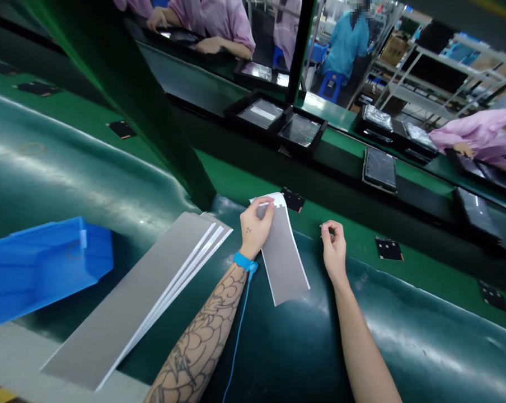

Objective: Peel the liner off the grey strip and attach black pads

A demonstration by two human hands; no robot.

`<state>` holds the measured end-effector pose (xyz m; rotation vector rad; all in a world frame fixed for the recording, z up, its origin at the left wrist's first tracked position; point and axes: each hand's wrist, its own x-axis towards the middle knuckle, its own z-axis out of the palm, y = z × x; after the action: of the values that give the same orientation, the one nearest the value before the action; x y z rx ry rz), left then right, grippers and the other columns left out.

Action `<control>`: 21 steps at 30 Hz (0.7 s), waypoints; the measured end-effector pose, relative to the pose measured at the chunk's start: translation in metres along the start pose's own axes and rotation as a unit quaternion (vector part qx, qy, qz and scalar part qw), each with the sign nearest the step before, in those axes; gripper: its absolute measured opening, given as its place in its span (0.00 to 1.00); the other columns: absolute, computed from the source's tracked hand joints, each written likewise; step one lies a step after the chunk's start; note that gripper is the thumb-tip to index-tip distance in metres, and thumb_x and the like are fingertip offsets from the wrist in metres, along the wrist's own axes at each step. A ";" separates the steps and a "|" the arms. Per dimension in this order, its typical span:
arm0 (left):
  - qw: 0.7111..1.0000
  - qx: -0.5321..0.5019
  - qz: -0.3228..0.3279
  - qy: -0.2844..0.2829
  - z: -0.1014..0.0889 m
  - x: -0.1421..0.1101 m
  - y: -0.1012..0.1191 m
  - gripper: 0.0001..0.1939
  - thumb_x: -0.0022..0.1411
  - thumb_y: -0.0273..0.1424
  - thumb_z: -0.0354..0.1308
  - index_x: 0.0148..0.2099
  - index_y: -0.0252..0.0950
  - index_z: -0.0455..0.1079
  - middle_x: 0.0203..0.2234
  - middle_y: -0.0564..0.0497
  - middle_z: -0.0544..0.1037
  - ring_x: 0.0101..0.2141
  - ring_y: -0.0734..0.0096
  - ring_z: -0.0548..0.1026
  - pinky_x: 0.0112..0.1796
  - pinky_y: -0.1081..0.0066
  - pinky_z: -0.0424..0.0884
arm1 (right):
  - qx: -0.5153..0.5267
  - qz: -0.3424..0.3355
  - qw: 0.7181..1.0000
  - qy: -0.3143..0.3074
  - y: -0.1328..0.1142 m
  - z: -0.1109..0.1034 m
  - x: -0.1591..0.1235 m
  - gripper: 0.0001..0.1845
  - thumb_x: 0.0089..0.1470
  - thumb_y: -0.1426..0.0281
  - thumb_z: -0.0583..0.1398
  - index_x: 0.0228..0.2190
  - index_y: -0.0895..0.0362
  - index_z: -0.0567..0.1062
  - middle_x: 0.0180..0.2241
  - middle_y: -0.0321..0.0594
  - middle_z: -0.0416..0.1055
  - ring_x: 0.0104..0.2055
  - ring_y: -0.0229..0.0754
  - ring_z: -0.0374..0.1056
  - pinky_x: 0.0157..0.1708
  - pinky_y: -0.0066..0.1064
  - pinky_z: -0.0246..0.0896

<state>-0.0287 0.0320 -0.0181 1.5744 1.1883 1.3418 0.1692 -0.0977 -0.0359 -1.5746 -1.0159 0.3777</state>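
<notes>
while left hand [257,225] pinches gray sheet [284,260], top seemingly stripped, most remaining, right hand [334,243] pinches tiny piece [322,225].

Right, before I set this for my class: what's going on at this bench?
A person's left hand, wearing a blue wrist strap, holds the far end of a grey sheet with white edges. The right hand, apart from the sheet, pinches a small piece, too small to identify. To the left are a fanned stack of grey sheets and a blue bin. Dark boards lie along the green strip beyond.
</notes>
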 end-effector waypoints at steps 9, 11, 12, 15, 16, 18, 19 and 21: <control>0.997 -0.043 -0.045 0.036 -0.009 0.011 -0.001 0.09 0.71 0.37 0.63 0.46 0.39 0.82 0.46 0.47 0.88 0.49 0.55 0.84 0.54 0.59 0.77 | -0.198 0.075 0.977 0.010 0.021 0.043 0.087 0.25 0.65 0.46 0.58 0.41 0.54 0.80 0.56 0.51 0.70 0.59 0.55 0.63 0.64 0.48 0.57; 0.997 -0.050 -0.049 0.033 -0.008 0.010 -0.002 0.09 0.71 0.37 0.63 0.46 0.39 0.82 0.46 0.47 0.88 0.49 0.56 0.84 0.54 0.60 0.77 | -0.237 0.103 0.966 -0.004 0.022 0.051 0.104 0.22 0.65 0.50 0.59 0.41 0.54 0.82 0.58 0.52 0.69 0.60 0.57 0.62 0.65 0.49 0.57; 0.997 -0.053 -0.050 0.032 -0.007 0.010 -0.002 0.09 0.71 0.37 0.63 0.46 0.39 0.82 0.46 0.47 0.88 0.49 0.56 0.84 0.54 0.60 0.77 | -0.249 0.111 0.962 -0.011 0.023 0.054 0.110 0.20 0.64 0.52 0.59 0.41 0.54 0.82 0.58 0.51 0.70 0.61 0.58 0.61 0.65 0.49 0.56; 0.996 -0.063 -0.053 0.027 -0.006 0.009 -0.002 0.09 0.71 0.36 0.63 0.46 0.40 0.82 0.47 0.48 0.88 0.49 0.57 0.84 0.54 0.60 0.76 | -0.268 0.120 0.956 -0.026 0.025 0.056 0.117 0.18 0.62 0.53 0.61 0.39 0.52 0.84 0.58 0.49 0.70 0.62 0.60 0.61 0.65 0.51 0.55; 0.996 -0.066 -0.053 0.025 -0.005 0.009 -0.002 0.08 0.71 0.36 0.63 0.47 0.40 0.82 0.47 0.48 0.88 0.49 0.57 0.84 0.54 0.60 0.76 | -0.274 0.121 0.954 -0.030 0.026 0.055 0.118 0.18 0.62 0.53 0.62 0.38 0.52 0.84 0.58 0.49 0.70 0.62 0.60 0.61 0.65 0.51 0.55; 0.996 -0.071 -0.054 0.023 -0.005 0.009 0.000 0.08 0.71 0.36 0.63 0.46 0.40 0.82 0.47 0.48 0.88 0.49 0.57 0.84 0.54 0.60 0.76 | -0.284 0.122 0.950 -0.035 0.028 0.052 0.117 0.18 0.61 0.52 0.62 0.38 0.52 0.84 0.58 0.48 0.70 0.62 0.60 0.61 0.64 0.50 0.55; 0.996 -0.072 -0.056 0.021 -0.006 0.008 0.001 0.08 0.71 0.35 0.63 0.46 0.40 0.82 0.47 0.48 0.88 0.49 0.57 0.84 0.53 0.61 0.77 | -0.288 0.122 0.949 -0.037 0.028 0.051 0.116 0.18 0.61 0.52 0.62 0.38 0.52 0.84 0.58 0.48 0.70 0.61 0.60 0.61 0.64 0.50 0.55; 0.995 -0.073 -0.059 0.018 -0.006 0.008 0.002 0.08 0.71 0.35 0.63 0.46 0.39 0.82 0.46 0.47 0.88 0.48 0.57 0.84 0.52 0.61 0.77 | -0.296 0.122 0.946 -0.040 0.028 0.048 0.115 0.18 0.61 0.53 0.62 0.38 0.52 0.84 0.58 0.47 0.70 0.61 0.60 0.61 0.64 0.49 0.56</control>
<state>-0.0341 0.0391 -0.0125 1.3616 1.1601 1.3534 0.2120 0.0226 -0.0425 -2.2565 -1.0550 0.3212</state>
